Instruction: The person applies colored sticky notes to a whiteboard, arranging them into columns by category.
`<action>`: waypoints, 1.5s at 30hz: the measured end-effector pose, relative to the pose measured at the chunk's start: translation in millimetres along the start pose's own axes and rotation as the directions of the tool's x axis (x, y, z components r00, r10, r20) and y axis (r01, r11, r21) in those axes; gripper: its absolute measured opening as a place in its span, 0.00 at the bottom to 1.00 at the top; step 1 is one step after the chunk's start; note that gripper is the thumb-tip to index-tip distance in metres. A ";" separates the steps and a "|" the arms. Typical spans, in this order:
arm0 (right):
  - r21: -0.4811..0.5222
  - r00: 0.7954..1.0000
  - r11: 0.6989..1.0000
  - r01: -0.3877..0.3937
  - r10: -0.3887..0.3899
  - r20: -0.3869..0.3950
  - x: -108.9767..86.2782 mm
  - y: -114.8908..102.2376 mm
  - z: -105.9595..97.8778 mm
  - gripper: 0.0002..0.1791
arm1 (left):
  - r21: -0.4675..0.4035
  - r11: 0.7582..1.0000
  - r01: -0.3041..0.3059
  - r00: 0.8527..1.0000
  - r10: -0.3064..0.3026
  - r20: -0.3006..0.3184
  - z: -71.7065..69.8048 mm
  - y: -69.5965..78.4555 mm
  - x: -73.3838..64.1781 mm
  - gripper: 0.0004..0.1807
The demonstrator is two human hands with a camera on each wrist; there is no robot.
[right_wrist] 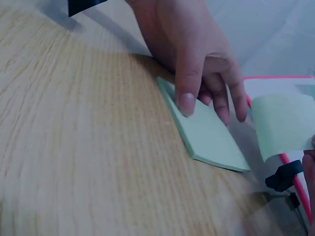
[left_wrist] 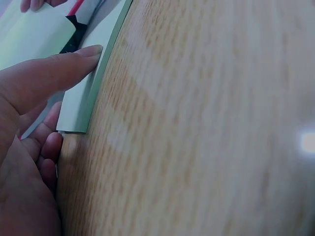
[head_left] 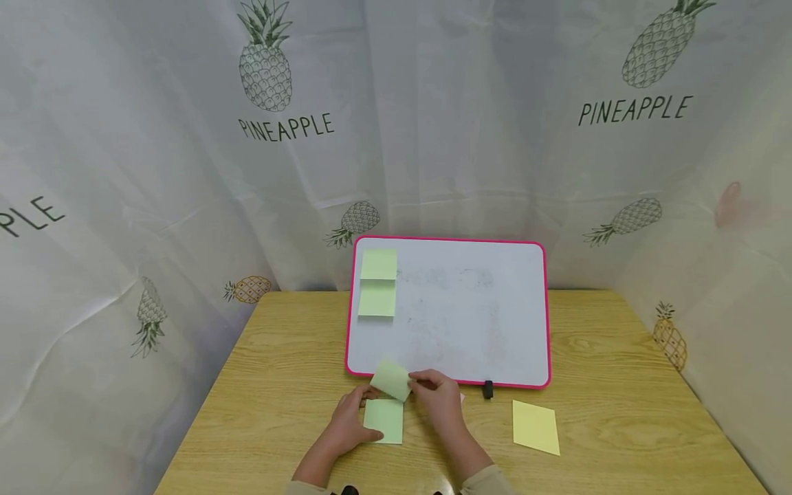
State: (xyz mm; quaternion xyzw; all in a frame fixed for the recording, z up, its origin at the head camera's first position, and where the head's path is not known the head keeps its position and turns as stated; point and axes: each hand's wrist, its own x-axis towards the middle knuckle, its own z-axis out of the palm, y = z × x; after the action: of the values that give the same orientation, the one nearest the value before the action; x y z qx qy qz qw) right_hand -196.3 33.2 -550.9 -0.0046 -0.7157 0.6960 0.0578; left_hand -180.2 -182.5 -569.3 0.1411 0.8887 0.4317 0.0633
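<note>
My left hand [head_left: 348,426] holds a pale green sticky-note pad [head_left: 384,422] on the table. In the right wrist view its thumb [right_wrist: 187,93] presses on top of the pad [right_wrist: 214,135], near one edge, with the other fingers bent along the far side. A single green sticky note [head_left: 391,380], off the pad, is pinched by its right edge in my right hand [head_left: 441,402]. This note [right_wrist: 285,120] curls a little and overlaps the whiteboard's lower edge in the head view. Only the fingertips of the right hand show in the right wrist view.
A pink-framed whiteboard [head_left: 470,323] leans at the back of the table. Two green notes, an upper note [head_left: 379,264] and a lower note [head_left: 376,300], are stuck at its upper left. A black clip [head_left: 488,390] sits at its bottom edge. Yellow sticky notes [head_left: 535,427] lie to the right.
</note>
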 end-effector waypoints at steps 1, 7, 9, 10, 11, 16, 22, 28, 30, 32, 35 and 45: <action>0.003 1.000 1.000 0.003 -0.003 -0.008 0.5 -1.1 -0.3 0.07 | 0.000 1.000 -0.007 1.000 0.007 0.000 -0.1 -0.1 0.0 0.45; 0.052 1.000 0.999 0.010 -0.009 -0.016 5.3 -12.4 -2.8 0.10 | -0.005 1.000 -0.025 1.000 0.025 0.010 -1.8 -1.6 0.0 0.42; 0.078 1.000 0.997 -0.006 0.007 -0.001 8.0 -17.2 -4.0 0.11 | -0.004 1.000 -0.031 0.999 0.031 0.015 -2.7 -2.1 -0.1 0.40; 0.097 1.000 0.995 -0.020 0.019 0.007 9.7 -19.7 -4.6 0.11 | -0.003 0.999 -0.037 0.999 0.037 0.015 -3.4 -2.0 -0.3 0.39; 0.107 1.000 0.994 -0.028 0.026 0.017 11.6 -22.3 -5.1 0.11 | 0.003 0.999 -0.043 0.999 0.043 0.015 -4.0 -1.8 -0.4 0.38; 0.088 0.998 0.995 -0.037 0.032 0.047 22.6 -32.7 -5.6 0.10 | -0.037 0.998 -0.057 0.998 0.057 0.003 -11.3 3.6 -0.1 0.32; 0.080 0.999 0.997 -0.017 0.014 0.048 29.9 -45.2 1.7 0.08 | -0.078 0.997 -0.008 0.993 -0.001 -0.114 -29.4 14.1 3.5 0.19; 0.080 0.998 0.995 0.053 -0.056 0.028 37.0 -47.6 12.7 0.07 | -0.073 0.997 -0.032 0.976 0.015 -0.217 -53.4 26.2 6.0 0.15; 0.067 0.997 0.995 0.070 -0.071 0.023 38.2 -47.7 16.2 0.06 | -0.051 0.998 -0.033 0.970 0.019 -0.242 -60.6 28.2 7.0 0.14; 0.062 0.997 0.995 0.072 -0.073 0.022 38.5 -48.0 18.8 0.05 | -0.031 0.999 -0.029 0.963 0.019 -0.269 -66.8 28.9 8.5 0.15; 0.085 0.997 0.994 0.067 -0.071 0.036 34.8 -55.6 21.3 0.06 | -0.012 1.000 -0.020 0.952 0.015 -0.305 -76.0 28.6 10.7 0.15; 0.065 0.992 0.994 0.088 -0.082 -0.095 39.2 -35.4 40.5 0.06 | 0.068 0.997 -0.045 0.923 0.068 -0.379 -89.5 28.0 18.2 0.17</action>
State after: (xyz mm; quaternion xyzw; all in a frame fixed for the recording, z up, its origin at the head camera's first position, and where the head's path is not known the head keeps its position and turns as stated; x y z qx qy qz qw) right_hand -236.2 -4.8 -513.5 -0.0042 -0.6872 0.7164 0.1205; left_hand -213.1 -227.5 -491.7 0.0818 0.8918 0.4265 -0.1270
